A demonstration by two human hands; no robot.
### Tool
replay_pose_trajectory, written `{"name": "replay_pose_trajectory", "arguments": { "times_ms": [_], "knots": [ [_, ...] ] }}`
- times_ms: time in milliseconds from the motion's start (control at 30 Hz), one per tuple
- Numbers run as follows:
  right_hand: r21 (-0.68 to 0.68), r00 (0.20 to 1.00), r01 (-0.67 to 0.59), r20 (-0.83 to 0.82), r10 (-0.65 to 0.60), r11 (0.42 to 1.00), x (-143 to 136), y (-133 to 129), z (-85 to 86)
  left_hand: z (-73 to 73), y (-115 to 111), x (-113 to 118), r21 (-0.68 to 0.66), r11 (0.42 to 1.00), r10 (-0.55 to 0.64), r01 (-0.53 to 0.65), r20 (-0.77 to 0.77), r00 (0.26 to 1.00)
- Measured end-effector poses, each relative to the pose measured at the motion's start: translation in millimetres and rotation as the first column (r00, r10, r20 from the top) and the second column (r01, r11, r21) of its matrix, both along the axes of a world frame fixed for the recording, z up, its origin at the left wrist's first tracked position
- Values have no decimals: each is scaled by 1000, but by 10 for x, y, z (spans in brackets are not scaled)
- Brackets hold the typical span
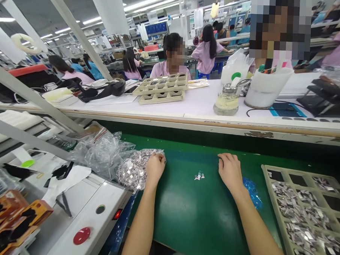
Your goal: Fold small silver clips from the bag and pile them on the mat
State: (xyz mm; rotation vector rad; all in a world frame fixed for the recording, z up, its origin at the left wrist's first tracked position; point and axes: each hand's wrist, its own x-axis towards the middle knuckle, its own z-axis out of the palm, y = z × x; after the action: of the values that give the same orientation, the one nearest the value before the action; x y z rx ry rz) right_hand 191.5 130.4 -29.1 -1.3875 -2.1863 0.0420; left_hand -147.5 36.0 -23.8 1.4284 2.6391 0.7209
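My left hand (155,166) is at the right edge of a clear bag of small silvery parts (133,170), its fingers curled together; what they hold, if anything, is too small to make out. On the green mat (188,214) between my hands lie a few small silvery pieces (199,175). My right hand (230,168) rests on the mat to the right of them, fingers bent and pressed together, their tips partly hidden. Just right of my right wrist is a pile of small blue pieces (252,193).
A compartment tray (265,176) with silvery parts stands at the right. A white machine (90,214) with a red button is at the left. The shelf (170,114) ahead bears stacked trays, a glass jar (226,101) and a pen cup (266,88). People sit beyond.
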Motion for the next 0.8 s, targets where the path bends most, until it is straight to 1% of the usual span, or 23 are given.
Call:
{"name": "replay_pose_trajectory", "arguments": {
  "times_ms": [67, 167, 333, 433, 533, 667, 733, 800],
  "knots": [
    [-18, 997, 22, 68, -21, 1000, 69, 52, -42, 1, 11, -21, -2, 1000, 1, -1, 33, 999],
    [-57, 989, 28, 147, -19, 998, 108, 85, -83, -1, 19, -47, 0, 1000, -1, 1, 73, 997],
    [-73, 979, 34, 203, -19, 997, 98, 83, -97, -17, -7, -96, 44, 999, -23, 17, 141, 990],
    [-87, 983, 10, 183, 6, 996, 105, 93, -107, -10, -39, -131, 99, 995, -44, 26, 188, 981],
    [-89, 990, -11, 139, 23, 996, 120, 112, -125, 10, -70, -150, 183, 982, -83, 41, 231, 969],
    [-100, 998, -15, 67, 22, 995, 132, 123, -143, 37, -96, -101, 294, 955, -115, 24, 294, 949],
    [-112, 999, -18, 45, 23, 994, 136, 118, -143, 54, -100, -29, 361, 933, -152, 4, 385, 910],
    [-115, 999, -14, 39, 19, 993, 139, 111, -138, 78, -99, 70, 419, 907, -206, -25, 497, 843]
  ]
}}
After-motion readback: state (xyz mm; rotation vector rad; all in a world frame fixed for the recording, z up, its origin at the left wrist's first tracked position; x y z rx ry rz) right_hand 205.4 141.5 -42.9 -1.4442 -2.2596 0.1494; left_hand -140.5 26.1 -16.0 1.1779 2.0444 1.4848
